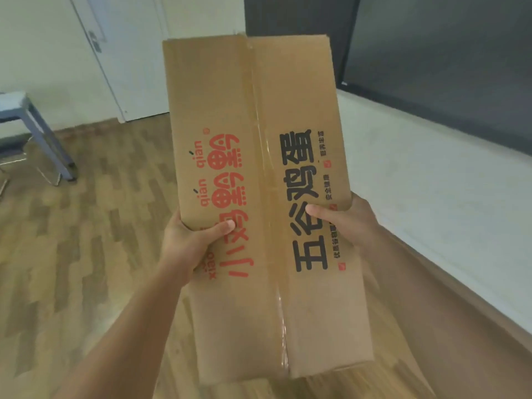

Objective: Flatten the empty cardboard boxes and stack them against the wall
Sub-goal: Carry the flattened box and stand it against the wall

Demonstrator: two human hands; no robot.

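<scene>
Both forearms reach up from the bottom edge: the left hand (187,243) grips the left edge of the cardboard box (259,197), thumb on its face, and the right hand (342,223) grips the right edge. Held above the wooden floor (86,254), the box's long axis points away from the person, toward the white door (121,53).

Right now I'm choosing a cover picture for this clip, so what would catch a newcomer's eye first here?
First the cardboard box, filling the middle of the view, with red print on its left panel, black print on its right, and a taped seam between them. Next the left hand and the right hand, gripping its side edges with thumbs on its face. Behind lie the wooden floor and a white door at upper left.
</scene>
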